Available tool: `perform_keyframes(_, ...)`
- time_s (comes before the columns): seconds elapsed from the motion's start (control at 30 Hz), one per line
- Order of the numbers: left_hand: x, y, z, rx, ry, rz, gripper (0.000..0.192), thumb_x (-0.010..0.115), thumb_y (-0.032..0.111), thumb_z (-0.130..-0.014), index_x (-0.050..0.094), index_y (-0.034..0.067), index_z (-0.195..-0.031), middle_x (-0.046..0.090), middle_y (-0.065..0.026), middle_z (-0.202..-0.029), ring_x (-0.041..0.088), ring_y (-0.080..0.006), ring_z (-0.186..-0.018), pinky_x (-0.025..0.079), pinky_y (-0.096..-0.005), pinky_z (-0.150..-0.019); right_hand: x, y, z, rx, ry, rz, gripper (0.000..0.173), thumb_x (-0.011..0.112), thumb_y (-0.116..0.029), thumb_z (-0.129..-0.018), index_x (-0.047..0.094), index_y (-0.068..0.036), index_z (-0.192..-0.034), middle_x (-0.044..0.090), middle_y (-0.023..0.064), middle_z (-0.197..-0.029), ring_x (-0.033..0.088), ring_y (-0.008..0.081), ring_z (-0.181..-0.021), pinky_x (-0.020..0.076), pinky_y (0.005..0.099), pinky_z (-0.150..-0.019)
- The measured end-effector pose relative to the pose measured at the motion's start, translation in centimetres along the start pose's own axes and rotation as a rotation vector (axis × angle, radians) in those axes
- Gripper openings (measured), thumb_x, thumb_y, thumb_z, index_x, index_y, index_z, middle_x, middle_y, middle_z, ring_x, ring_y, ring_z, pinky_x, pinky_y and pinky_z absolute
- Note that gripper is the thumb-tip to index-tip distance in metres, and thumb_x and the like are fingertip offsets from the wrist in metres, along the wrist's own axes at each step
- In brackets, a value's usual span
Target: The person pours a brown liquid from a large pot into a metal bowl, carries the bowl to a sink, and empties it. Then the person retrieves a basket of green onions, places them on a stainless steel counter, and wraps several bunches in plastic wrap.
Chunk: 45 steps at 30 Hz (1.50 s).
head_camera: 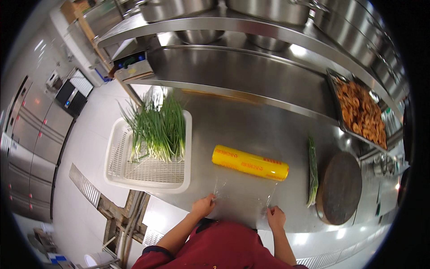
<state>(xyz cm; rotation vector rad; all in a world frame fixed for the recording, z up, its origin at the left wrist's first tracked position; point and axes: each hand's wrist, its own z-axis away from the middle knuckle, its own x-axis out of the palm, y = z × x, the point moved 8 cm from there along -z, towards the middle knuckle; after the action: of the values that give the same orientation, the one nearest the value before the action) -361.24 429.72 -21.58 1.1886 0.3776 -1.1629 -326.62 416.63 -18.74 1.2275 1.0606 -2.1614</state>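
A sheet of clear plastic film [240, 193] stretches towards me from a yellow roll of cling film [250, 162] on the steel worktop [215, 121]. My left hand [203, 205] pinches the sheet's left corner, and my right hand [276, 217] grips the right one. To the left, a white plastic basket [114, 168] holds loose spring onions [159, 129], roots towards me and green tops leaning over the far rim. A narrow bundle of spring onions [312, 171], apparently wrapped in film, lies to the right of the roll.
A round wooden chopping block [340, 188] stands at the worktop's right side. Above the back of the worktop runs a steel shelf [235, 72], with a tray of cooked-looking orange food [361, 114] at its right end. Large steel pots [268, 11] sit higher up. An open floor drain [126, 215] lies at left.
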Motion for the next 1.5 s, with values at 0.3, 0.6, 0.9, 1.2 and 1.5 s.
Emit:
perform_keyframes(0.3, -10.1, 0.5, 3.4, 0.066, 0.028, 0.66, 0.021, 0.052, 0.014, -0.095, 0.064, 0.005, -0.109, 0.063, -0.0043, -0.076, 0.061, -0.0122, -0.072, 0.049, -0.0284, -0.067, 8.9, -8.7, -2.1, -0.313, -0.426, -0.122, 0.028, 0.063, -0.032, -0.087, 0.067, -0.006, -0.098, 0.071, 0.012, -0.091, 0.069, 0.027, -0.082, 0.0532, 0.0374, -0.076)
perform_keyframes(0.6, -27.4, -17.1, -2.4, -0.048, 0.577, 0.693, 0.015, 0.058, 0.014, -0.091, 0.067, 0.004, -0.097, 0.067, -0.0085, -0.075, 0.063, -0.0154, -0.069, 0.05, -0.0304, -0.067, 4.0, -15.3, -8.1, 0.065, -0.149, -0.722, 0.021, 0.056, -0.018, -0.093, 0.056, -0.001, -0.104, 0.062, 0.0091, -0.074, 0.062, 0.0157, -0.06, 0.0521, 0.0281, -0.051)
perform_keyframes(0.9, -33.6, -35.4, -10.7, -0.268, 0.952, 0.269, 0.068, 0.074, 0.038, -0.08, 0.053, -0.009, -0.124, 0.054, -0.0313, -0.125, 0.051, -0.0408, -0.118, 0.042, -0.043, -0.099, 4.5, -17.9, -5.1, -0.026, 0.152, -0.497, 0.04, 0.057, -0.018, -0.09, 0.049, -0.002, -0.126, 0.056, 0.016, -0.118, 0.064, 0.0222, -0.086, 0.0561, 0.0318, -0.059)
perform_keyframes(1.2, -35.6, -32.8, -16.5, -0.111, 0.631, 0.703, 0.081, 0.076, 0.048, -0.077, 0.048, -0.006, -0.132, 0.062, -0.024, -0.12, 0.06, -0.0367, -0.113, 0.045, -0.0399, -0.096, 6.5, -18.7, -4.6, 0.155, 0.12, -0.676, 0.062, 0.058, -0.016, -0.09, 0.033, -0.011, -0.147, 0.043, 0.0162, -0.14, 0.061, 0.0255, -0.102, 0.0573, 0.0374, -0.072)
perform_keyframes(1.5, -32.1, -27.5, -17.2, -0.115, 0.581, 0.476, 0.095, 0.088, 0.044, -0.062, 0.042, -0.003, -0.131, 0.06, -0.0234, -0.12, 0.06, -0.0393, -0.108, 0.051, -0.0465, -0.088, 6.6, -19.1, -5.5, 0.292, 0.121, -0.787, 0.054, 0.053, -0.017, -0.092, 0.033, -0.009, -0.142, 0.047, 0.0164, -0.133, 0.064, 0.0278, -0.098, 0.0584, 0.0386, -0.073)
